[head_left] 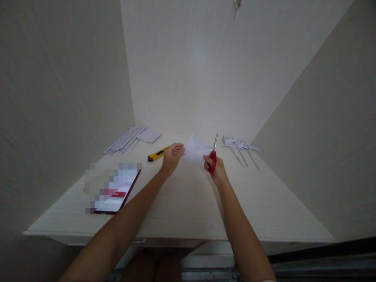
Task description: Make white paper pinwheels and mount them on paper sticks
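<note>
A white sheet of paper (194, 150) with crease lines is spread between my two hands, just above or on the tabletop. My left hand (173, 157) is closed on the paper's left edge, the thumb and fingers pinched together. In my right hand (217, 170) is a pair of scissors with red handles (213, 161); the metal blades point up and away from me. The fingertips of this hand also reach the paper's right edge. A yellow and black utility knife (157, 154) lies just left of my left hand, its far end hidden behind the fingers.
Thin rolled paper sticks (125, 141) and pale paper pieces (150, 135) lie at the back left. Folded paper pinwheels on sticks (239, 144) are at the back right. A lit tablet or phone (113, 199) rests front left, partly blurred. Walls enclose the white table (182, 219).
</note>
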### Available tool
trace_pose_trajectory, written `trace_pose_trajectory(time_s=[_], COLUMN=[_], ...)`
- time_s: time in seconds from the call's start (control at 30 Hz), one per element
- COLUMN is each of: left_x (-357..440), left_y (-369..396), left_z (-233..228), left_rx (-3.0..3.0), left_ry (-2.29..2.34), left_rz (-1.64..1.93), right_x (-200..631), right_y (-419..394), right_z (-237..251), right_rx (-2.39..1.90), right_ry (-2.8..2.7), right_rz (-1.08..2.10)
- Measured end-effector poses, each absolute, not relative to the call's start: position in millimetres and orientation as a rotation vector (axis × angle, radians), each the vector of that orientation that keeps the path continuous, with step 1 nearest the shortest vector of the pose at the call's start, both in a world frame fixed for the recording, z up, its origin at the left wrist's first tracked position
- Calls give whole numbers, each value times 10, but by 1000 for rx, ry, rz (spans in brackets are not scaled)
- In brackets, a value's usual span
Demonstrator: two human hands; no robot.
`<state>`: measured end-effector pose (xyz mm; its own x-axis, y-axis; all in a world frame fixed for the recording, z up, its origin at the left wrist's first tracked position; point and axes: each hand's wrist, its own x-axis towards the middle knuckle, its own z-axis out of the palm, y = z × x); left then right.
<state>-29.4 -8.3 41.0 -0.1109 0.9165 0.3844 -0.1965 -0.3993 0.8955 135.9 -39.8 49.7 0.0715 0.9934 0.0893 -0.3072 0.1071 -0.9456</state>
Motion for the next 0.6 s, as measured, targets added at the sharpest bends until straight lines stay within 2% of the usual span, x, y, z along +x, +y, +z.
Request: trace_pose_trajectory(time_s=[0.17, 0.33, 0.6], left_x=[-272, -205, -218], left_y=[-94, -190, -198], left_z=[447, 442, 432], left_rx=[1003, 1173, 1330], left_ry=[715, 677, 822], left_rz=[1490, 1178, 1291], right_x=[1326, 1309, 1287], right_y=[-430, -412, -368], right_z=[530, 513, 447], right_rx=[-876, -861, -978], right_ry=[-969, -950, -1105], right_rz=[1170, 1102, 1090])
